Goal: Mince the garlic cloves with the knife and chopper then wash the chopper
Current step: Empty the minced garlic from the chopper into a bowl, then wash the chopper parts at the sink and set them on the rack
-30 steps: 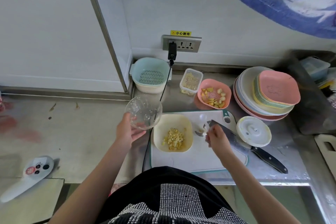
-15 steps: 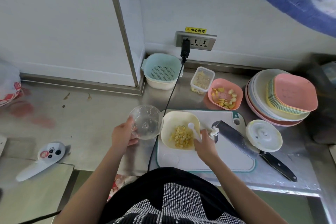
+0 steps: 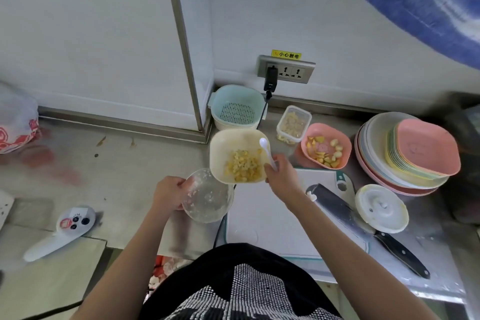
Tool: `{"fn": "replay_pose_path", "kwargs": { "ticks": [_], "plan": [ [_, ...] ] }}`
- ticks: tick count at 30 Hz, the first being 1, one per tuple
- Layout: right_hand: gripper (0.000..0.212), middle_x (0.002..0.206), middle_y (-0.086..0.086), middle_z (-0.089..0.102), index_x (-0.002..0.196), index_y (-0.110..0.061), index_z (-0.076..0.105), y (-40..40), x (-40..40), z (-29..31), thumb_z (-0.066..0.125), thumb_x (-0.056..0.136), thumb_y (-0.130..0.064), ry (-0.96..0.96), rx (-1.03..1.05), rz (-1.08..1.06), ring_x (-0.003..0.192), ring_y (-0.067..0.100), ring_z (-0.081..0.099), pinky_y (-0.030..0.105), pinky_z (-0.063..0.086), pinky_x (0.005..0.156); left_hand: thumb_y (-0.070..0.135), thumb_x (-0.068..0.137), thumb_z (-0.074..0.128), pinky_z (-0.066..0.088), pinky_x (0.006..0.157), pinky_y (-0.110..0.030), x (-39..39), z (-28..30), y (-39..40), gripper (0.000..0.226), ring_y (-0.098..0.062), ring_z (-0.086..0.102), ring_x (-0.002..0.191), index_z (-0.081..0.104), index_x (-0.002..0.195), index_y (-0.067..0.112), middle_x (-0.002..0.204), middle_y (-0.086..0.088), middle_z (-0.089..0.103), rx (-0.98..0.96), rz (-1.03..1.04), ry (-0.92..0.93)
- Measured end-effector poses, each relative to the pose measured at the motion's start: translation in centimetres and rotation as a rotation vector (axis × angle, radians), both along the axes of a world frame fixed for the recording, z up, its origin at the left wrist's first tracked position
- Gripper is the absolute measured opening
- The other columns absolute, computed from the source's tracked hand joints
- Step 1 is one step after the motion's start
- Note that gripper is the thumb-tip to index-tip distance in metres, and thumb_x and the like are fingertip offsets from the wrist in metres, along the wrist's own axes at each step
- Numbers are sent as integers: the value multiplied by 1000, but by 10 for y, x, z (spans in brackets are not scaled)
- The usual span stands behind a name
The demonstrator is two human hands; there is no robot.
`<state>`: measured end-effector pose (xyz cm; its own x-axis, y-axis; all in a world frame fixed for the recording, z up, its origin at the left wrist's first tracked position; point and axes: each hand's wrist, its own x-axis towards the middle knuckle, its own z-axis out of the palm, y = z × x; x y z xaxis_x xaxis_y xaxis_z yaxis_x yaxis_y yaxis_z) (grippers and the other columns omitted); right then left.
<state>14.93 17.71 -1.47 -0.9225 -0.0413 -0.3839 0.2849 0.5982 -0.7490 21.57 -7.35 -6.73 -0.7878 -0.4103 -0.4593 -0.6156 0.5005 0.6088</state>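
The right hand [image 3: 281, 176] grips the cream bowl [image 3: 237, 154] of minced garlic [image 3: 242, 169] by its near rim, with a white spoon [image 3: 266, 149] pinched in the same fingers, lifted just behind the cutting board [image 3: 272, 215], probably to clear space. The left hand [image 3: 168, 192] curls round the clear chopper cup [image 3: 207, 196], left of the board & tilted, w/ garlic bits stuck inside, likely ready for washing. The knife [image 3: 363, 226] lies on the board's right side.

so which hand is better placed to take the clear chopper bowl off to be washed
Left. The left hand already grips the rim of the emptied clear chopper bowl, which shows only residue. The right hand is busy holding the cream bowl of minced garlic and the white spoon.
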Motion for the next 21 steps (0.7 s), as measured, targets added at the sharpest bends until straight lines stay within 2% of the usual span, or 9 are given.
{"fn": "replay_pose_path", "kwargs": {
  "ticks": [2,4,7,10,11,16,18,21],
  "plan": [
    [8,88,10,62,101,-13,47,-24,-13,0,46,94,-17,-32,-55,-1,66,20,57,32,44,58,45,93,55,51,51,-25,4,0,-9,58,-22,63,53,58,55,1,51,-9,61,-18,-3,-18],
    [7,94,11,59,101,-13,45,-46,-23,-4,45,94,-15,-49,-52,19,75,25,59,30,42,59,44,94,54,46,52,-27,13,1,-17,61,-22,58,49,52,46,7,42,-2,54,-36,28,-38],
    [17,98,10,54,112,-8,43,-71,-27,-15,40,95,-12,-88,-15,31,86,29,53,32,38,65,39,96,54,33,49,-25,27,1,-30,61,-15,44,44,47,42,10,29,5,37,-70,91,-56],
    [24,99,12,52,119,-11,38,-88,-18,-29,37,95,-12,-158,-6,7,84,28,50,31,38,60,39,95,54,25,50,-31,41,-3,-44,61,-19,33,47,31,45,15,42,-1,29,-113,93,-83],
    [23,101,13,53,118,-11,38,-92,-14,-33,36,95,-13,-175,-10,-4,84,28,50,32,38,61,40,95,54,24,52,-31,45,-5,-48,59,-20,32,49,31,48,14,47,-4,28,-101,112,-89],
    [23,114,14,53,120,-6,36,-114,-3,-42,38,99,-14,-266,-22,16,85,25,46,31,35,65,42,93,57,31,56,-29,55,-9,-57,52,-19,37,54,42,58,7,57,-12,36,-33,236,-27],
    [29,119,15,53,121,-9,32,-120,0,-45,46,98,-20,-320,-76,-1,85,25,50,32,40,64,44,93,57,31,56,-29,54,-10,-58,52,-19,38,53,45,58,7,57,-12,37,-26,233,-23],
    [44,124,14,46,126,-14,27,-122,4,-47,55,93,-21,-294,-84,13,94,26,49,34,44,74,43,93,57,28,55,-29,51,-9,-56,50,-19,35,52,46,58,8,55,-10,36,-30,234,-6]
  ]
}}
